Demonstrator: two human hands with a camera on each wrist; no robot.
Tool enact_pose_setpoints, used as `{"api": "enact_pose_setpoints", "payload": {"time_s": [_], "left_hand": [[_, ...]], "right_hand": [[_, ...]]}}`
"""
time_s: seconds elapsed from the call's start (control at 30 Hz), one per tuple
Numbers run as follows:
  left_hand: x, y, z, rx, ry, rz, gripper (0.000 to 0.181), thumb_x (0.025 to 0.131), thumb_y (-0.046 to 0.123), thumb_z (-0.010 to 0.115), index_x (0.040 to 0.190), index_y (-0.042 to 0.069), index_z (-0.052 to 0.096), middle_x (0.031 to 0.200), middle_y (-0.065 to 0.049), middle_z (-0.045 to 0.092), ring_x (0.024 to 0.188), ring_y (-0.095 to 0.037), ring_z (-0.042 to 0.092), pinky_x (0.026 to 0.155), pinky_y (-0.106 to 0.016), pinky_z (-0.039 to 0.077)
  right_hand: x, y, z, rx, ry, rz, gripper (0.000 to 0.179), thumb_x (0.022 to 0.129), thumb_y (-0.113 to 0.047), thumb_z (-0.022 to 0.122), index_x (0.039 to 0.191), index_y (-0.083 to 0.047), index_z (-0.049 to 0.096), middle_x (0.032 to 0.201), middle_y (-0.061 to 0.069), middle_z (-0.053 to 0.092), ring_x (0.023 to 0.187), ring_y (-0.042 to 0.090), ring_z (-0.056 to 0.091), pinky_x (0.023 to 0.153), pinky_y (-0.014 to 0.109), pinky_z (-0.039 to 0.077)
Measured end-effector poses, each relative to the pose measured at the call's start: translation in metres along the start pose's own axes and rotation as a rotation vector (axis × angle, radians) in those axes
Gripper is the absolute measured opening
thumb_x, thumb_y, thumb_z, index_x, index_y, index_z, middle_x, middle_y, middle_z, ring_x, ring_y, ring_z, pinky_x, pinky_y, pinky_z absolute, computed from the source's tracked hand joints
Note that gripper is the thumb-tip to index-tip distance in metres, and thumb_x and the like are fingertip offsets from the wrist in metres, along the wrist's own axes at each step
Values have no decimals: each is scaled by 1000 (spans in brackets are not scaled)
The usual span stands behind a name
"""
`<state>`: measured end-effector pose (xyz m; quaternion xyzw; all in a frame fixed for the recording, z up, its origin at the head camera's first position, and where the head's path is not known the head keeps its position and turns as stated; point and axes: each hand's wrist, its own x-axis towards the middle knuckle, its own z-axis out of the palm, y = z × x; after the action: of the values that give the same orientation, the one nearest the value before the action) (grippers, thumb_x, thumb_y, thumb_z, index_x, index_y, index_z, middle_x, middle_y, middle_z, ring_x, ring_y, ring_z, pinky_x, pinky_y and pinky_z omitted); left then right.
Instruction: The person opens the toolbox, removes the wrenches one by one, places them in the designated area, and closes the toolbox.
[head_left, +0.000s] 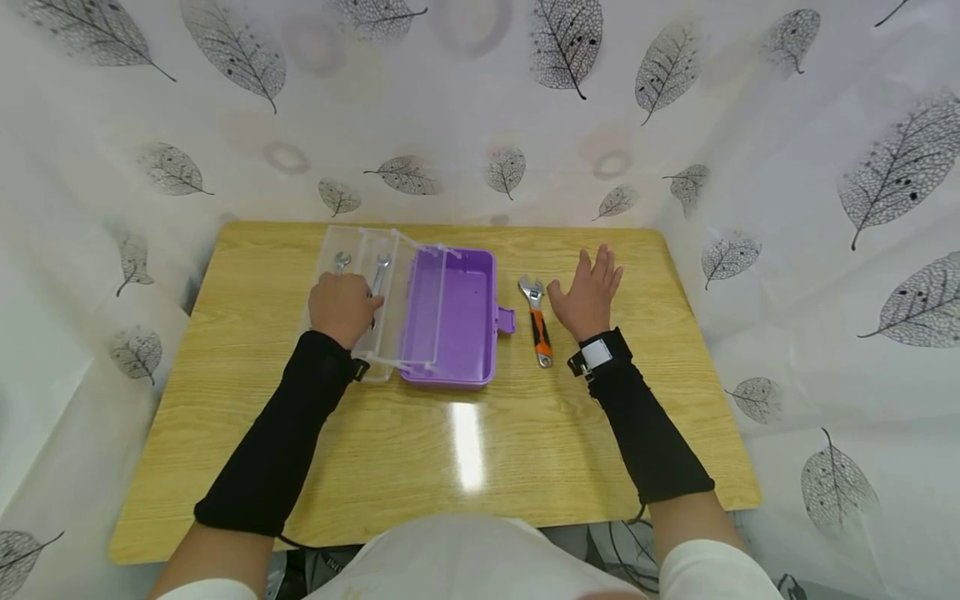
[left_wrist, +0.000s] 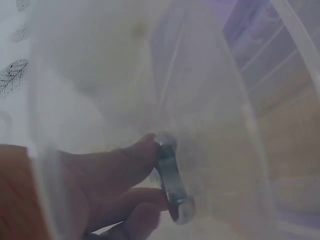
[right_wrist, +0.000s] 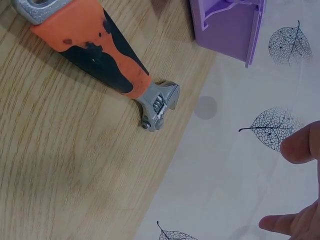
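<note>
My left hand [head_left: 341,308] is over the clear plastic lid compartment [head_left: 384,367] of a purple toolbox [head_left: 472,317], which stands open. Between its thumb and fingers it pinches a silver wrench [left_wrist: 172,177], seen blurred through the plastic in the left wrist view. Two wrench heads show around that hand in the head view; which one it holds I cannot tell. My right hand [head_left: 587,296] is held with fingers spread, touching nothing, just right of an adjustable wrench [head_left: 538,325] with an orange and black handle. That wrench lies on the table, jaw end away from me.
A purple latch [head_left: 506,320] sticks out from the toolbox's right side. The wooden table [head_left: 300,475] ends at a white leaf-printed curtain [head_left: 450,108] behind and at the sides. Cables [head_left: 630,554] hang below the front edge.
</note>
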<state>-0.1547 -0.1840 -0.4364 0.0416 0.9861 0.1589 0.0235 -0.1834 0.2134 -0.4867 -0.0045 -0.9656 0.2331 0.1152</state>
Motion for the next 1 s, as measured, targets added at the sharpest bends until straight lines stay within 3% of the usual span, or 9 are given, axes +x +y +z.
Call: {"api": "enact_pose_setpoints", "payload": {"time_s": [0.2, 0.37, 0.63, 0.73, 0.8, 0.87, 1.0], "left_hand": [[0, 0, -1, -58, -4, -15, 51, 99, 26, 68, 51, 10, 62, 51, -5, 58, 58, -31, 60, 48, -38, 44], [1, -3, -2, -65, 4, -31, 51, 95, 20, 63, 48, 12, 48, 48, -2, 44, 49, -23, 46, 44, -32, 29], [1, -12, -8, -128, 4, -37, 52, 101, 20, 57, 50, 12, 50, 49, -2, 47, 48, -22, 47, 45, -33, 33], [2, -14, -11, -151, 76, -41, 51, 102, 16, 54, 52, 14, 45, 50, -1, 42, 49, -21, 41, 48, -33, 28], [2, -13, -14, -177, 159, -43, 47, 103, 15, 51, 58, 14, 41, 54, -3, 37, 52, -23, 36, 52, -34, 23], [3, -10, -19, -226, 237, -30, 41, 105, 16, 51, 65, 9, 54, 59, -7, 47, 55, -26, 42, 54, -36, 27], [2, 6, -25, -338, 315, 50, 30, 108, 24, 55, 98, 4, 76, 76, -12, 67, 65, -27, 56, 62, -40, 37]], "right_hand": [[1, 0, 2, -10, -34, -6, 72, 101, -34, 57, 158, 4, 35, 167, 31, 14, 156, 48, 10, 126, 63, 2], [1, 0, 4, -57, -102, -35, 73, 103, -42, 54, 161, -3, 33, 168, 28, 17, 155, 49, 14, 125, 65, 7], [-3, -6, 9, -78, -137, -62, 83, 103, -59, 52, 163, -6, 31, 169, 25, 16, 155, 51, 11, 122, 71, 0], [-3, -11, 9, -22, -133, -66, 83, 103, -60, 51, 163, -6, 31, 169, 25, 18, 156, 48, 10, 123, 68, -4], [-1, -16, 8, 27, -133, -69, 82, 103, -59, 51, 162, -5, 31, 169, 24, 20, 157, 46, 10, 124, 65, -5], [1, -22, 6, 90, -128, -81, 80, 104, -56, 52, 161, -4, 33, 167, 24, 25, 156, 45, 14, 125, 63, -4], [4, -43, 1, 259, -155, -126, 64, 106, -43, 56, 154, -2, 45, 157, 23, 43, 150, 41, 34, 126, 54, 19]]}}
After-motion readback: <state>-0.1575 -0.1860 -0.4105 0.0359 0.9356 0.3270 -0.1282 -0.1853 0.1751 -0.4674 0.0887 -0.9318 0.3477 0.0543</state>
